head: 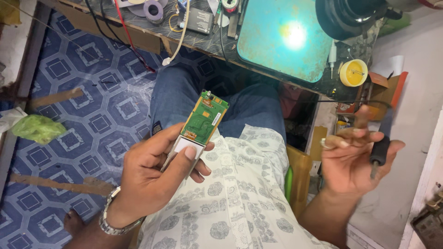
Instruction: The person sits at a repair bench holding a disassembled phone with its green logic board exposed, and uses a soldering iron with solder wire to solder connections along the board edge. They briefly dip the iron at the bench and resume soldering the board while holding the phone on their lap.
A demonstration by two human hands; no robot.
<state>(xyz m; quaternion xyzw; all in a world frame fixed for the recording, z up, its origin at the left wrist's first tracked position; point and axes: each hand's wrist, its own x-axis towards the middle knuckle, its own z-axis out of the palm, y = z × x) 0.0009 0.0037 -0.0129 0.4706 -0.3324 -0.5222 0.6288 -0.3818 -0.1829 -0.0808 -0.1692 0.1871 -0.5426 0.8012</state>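
Observation:
My left hand (152, 173) grips a small green circuit board (204, 115) by its white lower end, thumb pressed on top, and holds it tilted above my lap. My right hand (353, 159) is blurred at the right, palm up. It holds a thin tool with a black grip (380, 152) between the fingers, and something small and pale sits at the fingertips. A metal watch (110, 221) circles my left wrist.
A workbench runs along the top with a turquoise mat (286, 37), a yellow round tin (353, 73), tape rolls (153, 9), cables and a small black device (198, 20). Below lies blue patterned flooring (92, 115) with a green bag (39, 128) at left. A white wall stands at right.

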